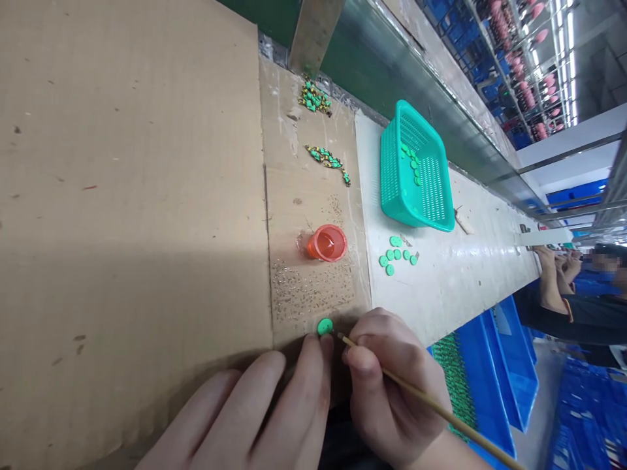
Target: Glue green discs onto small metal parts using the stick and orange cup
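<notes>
At cardboard's near edge | left hand [255, 411] fingers pin green disc [324, 326] | right hand [392, 385] clamps brush [441, 411].

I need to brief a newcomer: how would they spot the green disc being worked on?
On the cardboard sheet, go below the red cup to its near edge. The green disc lies alone there, between the left hand fingertip and the stick tip, unlike the clustered discs.

A cardboard-covered bench [122, 196] carries an orange cup [327, 243] just beyond the hands, loose green discs [396, 253] to its right, a teal basket [415, 168] farther off.
</notes>
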A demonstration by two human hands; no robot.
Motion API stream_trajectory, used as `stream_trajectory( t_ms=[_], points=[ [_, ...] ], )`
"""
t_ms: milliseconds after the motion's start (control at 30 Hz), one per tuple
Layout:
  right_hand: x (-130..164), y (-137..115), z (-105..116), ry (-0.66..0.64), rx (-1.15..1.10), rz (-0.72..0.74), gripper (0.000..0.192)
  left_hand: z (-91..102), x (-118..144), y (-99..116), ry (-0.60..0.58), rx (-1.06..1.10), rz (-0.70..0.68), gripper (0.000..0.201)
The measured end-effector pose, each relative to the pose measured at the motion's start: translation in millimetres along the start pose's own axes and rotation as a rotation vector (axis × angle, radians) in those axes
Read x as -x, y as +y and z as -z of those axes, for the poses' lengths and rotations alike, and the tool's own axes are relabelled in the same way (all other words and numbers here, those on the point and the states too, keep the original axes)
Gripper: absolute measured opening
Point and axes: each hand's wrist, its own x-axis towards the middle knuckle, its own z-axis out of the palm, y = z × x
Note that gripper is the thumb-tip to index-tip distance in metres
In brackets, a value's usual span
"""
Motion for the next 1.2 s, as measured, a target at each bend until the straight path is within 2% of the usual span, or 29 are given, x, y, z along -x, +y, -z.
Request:
stream_trajectory(
  t_ms=[200, 267, 333, 400, 467, 533, 600, 700, 833, 900, 933, 1000, 1067, 1133, 1200],
  points=[
    [5, 4, 3, 0.211, -0.086, -0.047, 0.013, 6.3, 4, 2, -0.128, 0.022, 0.039, 0.047],
    [7, 7, 11, 0.225, -0.106, -0.077, 0.016, 7.6, 9, 2, -0.135, 0.034, 0.051, 0.052],
    [6, 12, 21, 0.118, -0.098, -0.111, 0.025, 9.7, 10, 1, -0.15, 0.04, 0.061, 0.053],
    [1, 16, 30, -0.079, -0.078, -0.109, 0.031, 14.2, 4, -2, -0.192, 0.022, 0.051, 0.046],
    [-6, 18, 37, -0.256, -0.05, -0.026, 0.034, 22.1, -10, -5, -0.241, -0.01, -0.003, 0.041],
    [-12, 18, 41, -0.374, -0.002, 0.076, 0.036, 32.0, -28, -5, -0.295, -0.022, -0.035, 0.038],
    [-14, 17, 44, -0.457, 0.056, 0.112, 0.034, 40.5, -43, -1, -0.307, 0.004, 0.017, 0.032],
    [-12, 20, 43, -0.508, 0.076, 0.138, 0.027, 48.2, -49, 7, -0.358, 0.062, 0.09, 0.023],
    [-1, 22, 36, -0.39, 0.049, 0.167, 0.019, 64.2, -41, 10, -0.332, 0.109, 0.121, 0.026],
    [7, 21, 33, -0.32, 0.064, 0.167, 0.016, 82.1, -40, -9, -0.301, 0.067, 0.199, 0.027],
    [10, 20, 31, -0.287, 0.071, 0.171, 0.014, 94.3, -43, -26, -0.294, -0.003, 0.285, 0.027],
    [15, 18, 31, -0.228, 0.065, 0.18, 0.01, 123.5, -53, -75, -0.238, -0.18, 0.476, 0.032],
    [17, 15, 34, -0.175, 0.027, 0.178, 0.006, 154.1, -71, -133, -0.229, -0.329, 0.631, 0.035],
    [17, 12, 42, -0.134, -0.009, 0.167, 0.007, 178.6, -91, -185, -0.308, -0.406, 0.719, 0.028],
    [18, 12, 54, -0.099, -0.012, 0.161, 0.008, 192.6, -107, -221, -0.45, -0.418, 0.762, 0.019]
  ],
)
